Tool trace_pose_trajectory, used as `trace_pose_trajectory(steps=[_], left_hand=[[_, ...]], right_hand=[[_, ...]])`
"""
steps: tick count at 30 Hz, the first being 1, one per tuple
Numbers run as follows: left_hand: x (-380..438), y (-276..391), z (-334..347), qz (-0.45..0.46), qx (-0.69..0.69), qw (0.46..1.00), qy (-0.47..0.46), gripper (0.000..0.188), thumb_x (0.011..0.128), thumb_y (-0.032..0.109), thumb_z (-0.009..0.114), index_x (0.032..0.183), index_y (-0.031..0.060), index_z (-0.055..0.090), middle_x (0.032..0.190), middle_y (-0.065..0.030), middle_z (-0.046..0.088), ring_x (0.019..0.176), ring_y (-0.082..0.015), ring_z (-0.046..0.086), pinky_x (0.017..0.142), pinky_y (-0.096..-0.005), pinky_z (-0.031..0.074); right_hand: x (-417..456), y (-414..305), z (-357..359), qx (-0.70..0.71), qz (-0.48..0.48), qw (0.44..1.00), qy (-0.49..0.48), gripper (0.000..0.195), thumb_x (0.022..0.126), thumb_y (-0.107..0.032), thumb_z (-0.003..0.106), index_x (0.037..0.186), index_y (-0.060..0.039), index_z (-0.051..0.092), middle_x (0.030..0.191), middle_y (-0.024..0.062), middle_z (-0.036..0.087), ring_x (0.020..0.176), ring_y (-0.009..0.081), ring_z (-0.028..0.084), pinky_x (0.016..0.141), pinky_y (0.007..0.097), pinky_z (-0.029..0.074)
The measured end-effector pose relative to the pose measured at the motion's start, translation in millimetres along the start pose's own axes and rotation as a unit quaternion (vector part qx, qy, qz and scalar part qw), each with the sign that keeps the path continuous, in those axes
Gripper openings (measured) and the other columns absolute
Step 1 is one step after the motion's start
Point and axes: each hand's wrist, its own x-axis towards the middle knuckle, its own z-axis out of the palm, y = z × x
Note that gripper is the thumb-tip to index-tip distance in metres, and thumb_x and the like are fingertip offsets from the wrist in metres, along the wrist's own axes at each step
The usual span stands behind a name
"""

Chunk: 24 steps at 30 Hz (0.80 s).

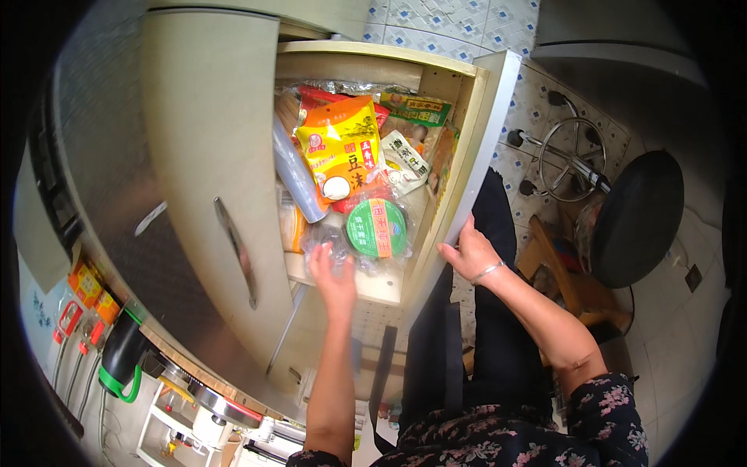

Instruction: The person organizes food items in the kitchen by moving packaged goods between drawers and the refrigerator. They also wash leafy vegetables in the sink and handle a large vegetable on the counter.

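Note:
An open drawer (402, 286) full of packets lies before me. My right hand (474, 252), with a bracelet at the wrist, grips the top edge of the drawer front (461, 192). Over the drawer's near end, my left hand (334, 280) is slightly blurred, its fingers apart beside crumpled clear plastic (327, 239). Whether it touches the plastic is unclear. Right of those fingers sits a round green tub (376, 227) in clear wrap. Beyond it lie a yellow and orange food pouch (341, 149), a roll of clear film (297, 169), a white packet (402, 163) and a green-topped packet (417, 117).
A cabinet door (216, 117) with a metal handle (236, 251) and a dark countertop (111, 192) are on the left. To the right, a round black stool (637, 219) with a chrome base stands on the tiled floor (437, 23). A black flask (122, 344) with green trim is at lower left.

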Motion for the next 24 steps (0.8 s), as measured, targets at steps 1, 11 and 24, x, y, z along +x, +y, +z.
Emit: trace_pose_trajectory(steps=[1, 11, 24], left_hand=[[-21.7, 4.0, 3.4, 0.005, 0.021, 1.000, -0.007, 0.045, 0.077, 0.008, 0.064, 0.120, 0.0026, 0.049, 0.129, -0.0188, 0.036, 0.118, -0.0305, 0.039, 0.095, -0.0376, 0.037], [-156.2, 52.3, 46.2, 0.021, 0.038, 0.999, -0.020, 0.043, 0.078, 0.007, 0.062, 0.119, -0.0001, 0.049, 0.130, -0.0198, 0.035, 0.118, -0.0331, 0.041, 0.097, -0.0387, 0.036], [-60.9, 7.2, 12.5, 0.065, 0.147, 0.986, -0.049, 0.048, 0.079, 0.007, 0.059, 0.123, -0.0026, 0.043, 0.133, -0.0221, 0.034, 0.124, -0.0365, 0.033, 0.101, -0.0414, 0.030]], right_hand=[[2.2, 0.6, 0.6, -0.014, -0.002, 1.000, -0.002, 0.090, 0.078, -0.026, 0.059, 0.128, 0.0194, -0.001, 0.085, 0.0324, 0.058, 0.079, 0.0431, 0.059, 0.073, 0.0427, 0.049], [43.5, -8.2, 10.4, -0.025, -0.066, 0.991, -0.114, 0.089, 0.075, -0.019, 0.054, 0.129, 0.0205, -0.004, 0.102, 0.0363, 0.053, 0.098, 0.0389, 0.056, 0.085, 0.0344, 0.045], [142.0, 11.9, 80.4, 0.109, -0.024, 0.992, -0.051, 0.036, 0.082, -0.017, 0.054, 0.116, -0.0055, 0.053, 0.105, 0.0158, 0.061, 0.095, 0.0263, 0.059, 0.085, 0.0327, 0.045]])
